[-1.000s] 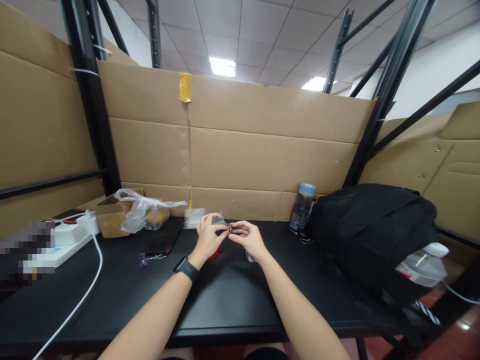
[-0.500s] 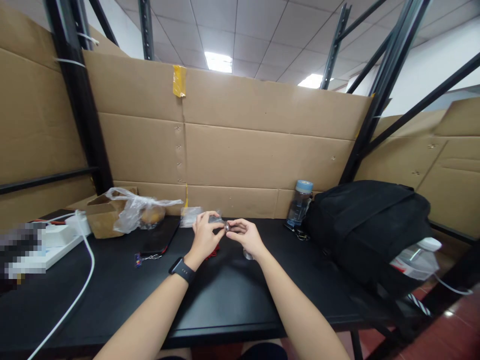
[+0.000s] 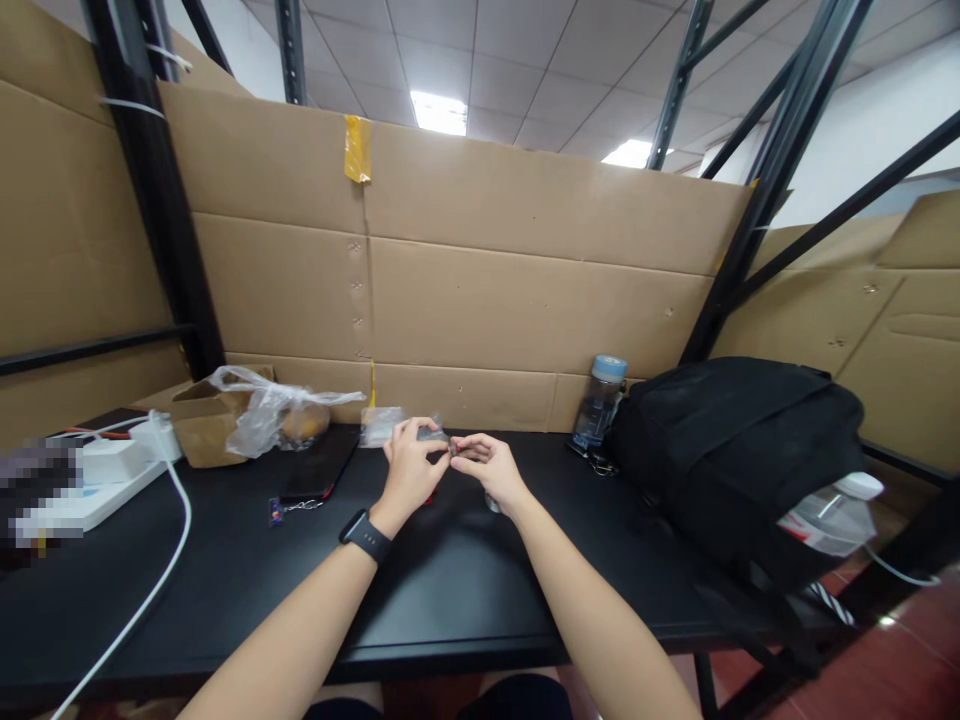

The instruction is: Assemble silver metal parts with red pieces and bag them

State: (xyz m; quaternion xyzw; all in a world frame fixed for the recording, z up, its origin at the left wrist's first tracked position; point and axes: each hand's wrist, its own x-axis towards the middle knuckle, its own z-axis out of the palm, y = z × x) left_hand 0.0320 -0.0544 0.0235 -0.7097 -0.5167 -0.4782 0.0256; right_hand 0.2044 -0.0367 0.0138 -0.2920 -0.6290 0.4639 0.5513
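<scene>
Over the black table [image 3: 450, 600], my left hand [image 3: 410, 463] and my right hand [image 3: 491, 470] meet at the fingertips. Both pinch a small shiny piece [image 3: 452, 447], too small and covered for its kind to show. Part of a red thing [image 3: 430, 498] peeks out under the left hand. Beneath the right hand is a small, clear or silvery round object [image 3: 492, 503], partly hidden. Clear plastic bags [image 3: 381, 428] lie just beyond the left hand.
A dark tablet-like slab [image 3: 319, 475] with a keychain [image 3: 277, 512], a tied plastic bag [image 3: 262, 420] and a power strip [image 3: 97, 500] are on the left. On the right stand a water bottle [image 3: 598, 405] and a black backpack [image 3: 735, 450]. Cardboard [image 3: 525, 300] walls the back.
The small piece has turned slightly between my fingertips and shows less than before. Both hands stay in nearly the same place. The whole view has shifted a little.
</scene>
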